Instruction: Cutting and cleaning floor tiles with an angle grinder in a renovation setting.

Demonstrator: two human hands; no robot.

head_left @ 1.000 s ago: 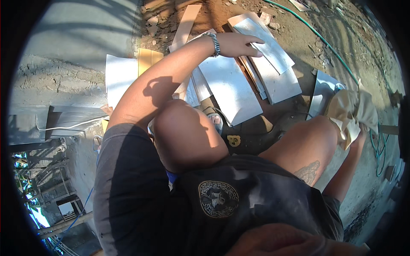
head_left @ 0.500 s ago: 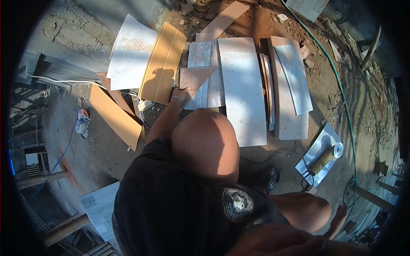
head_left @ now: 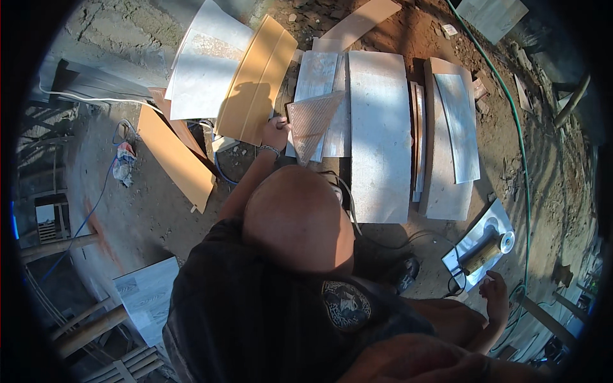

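My left hand (head_left: 274, 131), with a bracelet at the wrist, reaches forward and grips a triangular tile offcut (head_left: 311, 118) by its left corner, ribbed back facing up. The offcut is above a row of pale grey tiles (head_left: 380, 127) lying on the dirt. My right hand (head_left: 495, 295) hangs low at the right with fingers loose and nothing in it. It is just below an angle grinder (head_left: 482, 252) that rests on a small white tile (head_left: 495, 220). My bent knee (head_left: 297, 220) fills the middle of the view.
Tan boards (head_left: 255, 80) and a white slab (head_left: 204, 70) lean at the upper left. Another tan board (head_left: 175, 159) lies by a blue cable (head_left: 96, 204). A green hose (head_left: 517, 127) runs down the right. More tiles (head_left: 456, 127) lie at the right, and a grey tile (head_left: 150, 293) at the lower left.
My left hand left the white tiles, took the triangular offcut and now holds it over the grey tiles. The view swung, bringing my right hand and the grinder into sight.
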